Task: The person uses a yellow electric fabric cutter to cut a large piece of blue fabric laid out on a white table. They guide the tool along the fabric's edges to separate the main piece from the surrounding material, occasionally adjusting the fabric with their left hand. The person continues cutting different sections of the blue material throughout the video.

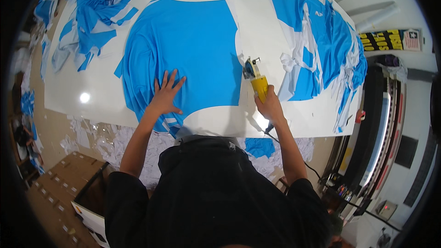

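Observation:
A large piece of blue fabric (202, 50), cut in the outline of a garment panel, lies on the white table (206, 121) in front of me. My left hand (166, 95) rests flat on its lower left part, fingers spread, where the cloth bunches in folds. In my right hand (270, 105) is a yellow electric rotary cutter (259, 87), gripped round its body. Its round blade head sits on the table just beside the fabric's right edge. A black cord (275, 138) trails from the cutter's rear down past my right forearm.
Blue and white fabric scraps (98, 18) heap at the far left; more blue and white cloth (321, 41) lies at the right. Scraps (133, 144) litter the floor by the table's near edge. Cardboard boxes (59, 188) stand lower left, a long machine (379, 128) at right.

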Demonstrator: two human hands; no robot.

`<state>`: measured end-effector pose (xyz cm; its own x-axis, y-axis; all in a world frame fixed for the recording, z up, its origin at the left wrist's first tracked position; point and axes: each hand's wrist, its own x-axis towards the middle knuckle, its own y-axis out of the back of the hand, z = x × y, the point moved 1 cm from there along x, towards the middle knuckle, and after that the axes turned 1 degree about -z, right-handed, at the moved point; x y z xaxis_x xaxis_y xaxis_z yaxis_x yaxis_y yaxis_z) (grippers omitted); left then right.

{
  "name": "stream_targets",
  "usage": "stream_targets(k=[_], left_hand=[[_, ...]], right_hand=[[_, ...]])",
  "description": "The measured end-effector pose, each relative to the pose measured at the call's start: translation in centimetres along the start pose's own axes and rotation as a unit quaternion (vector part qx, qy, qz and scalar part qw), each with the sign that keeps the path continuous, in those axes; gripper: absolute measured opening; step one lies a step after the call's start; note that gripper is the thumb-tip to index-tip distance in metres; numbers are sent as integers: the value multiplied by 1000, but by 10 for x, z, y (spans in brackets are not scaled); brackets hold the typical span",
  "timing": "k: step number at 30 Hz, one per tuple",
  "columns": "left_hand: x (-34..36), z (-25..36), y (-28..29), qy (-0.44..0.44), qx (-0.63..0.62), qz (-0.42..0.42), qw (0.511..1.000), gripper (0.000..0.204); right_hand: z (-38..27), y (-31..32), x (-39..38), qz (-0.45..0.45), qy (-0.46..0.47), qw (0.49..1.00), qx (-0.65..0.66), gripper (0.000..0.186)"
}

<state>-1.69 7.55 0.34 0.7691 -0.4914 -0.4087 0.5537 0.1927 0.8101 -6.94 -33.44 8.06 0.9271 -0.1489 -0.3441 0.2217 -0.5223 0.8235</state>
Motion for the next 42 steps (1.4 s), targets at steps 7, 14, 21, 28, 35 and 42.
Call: stream_targets(k=[7,14,21,28,35,42], left_hand=[[-2,4,5,9,-5,0,1000,147],[-3,11,11,22,-15,-3,1000,146],[-3,7,7,11,-35,24,999,145],[-5,5,7,1,-51,32,998,144],[-3,0,4,-11,-54,31,998,144],[-2,-4,3,-5,-40,11,999,143]], right_hand=[[31,20,22,-43,101,993,-47,50],[30,30,44,-70,140,986,-60,49],[14,23,50,-61,107,991,-56,50],[-23,5,57,-23,67,997,-33,48],[-49,-13,79,26,21,999,-23,51],[-73,-21,106,64,8,998,-4,51]])
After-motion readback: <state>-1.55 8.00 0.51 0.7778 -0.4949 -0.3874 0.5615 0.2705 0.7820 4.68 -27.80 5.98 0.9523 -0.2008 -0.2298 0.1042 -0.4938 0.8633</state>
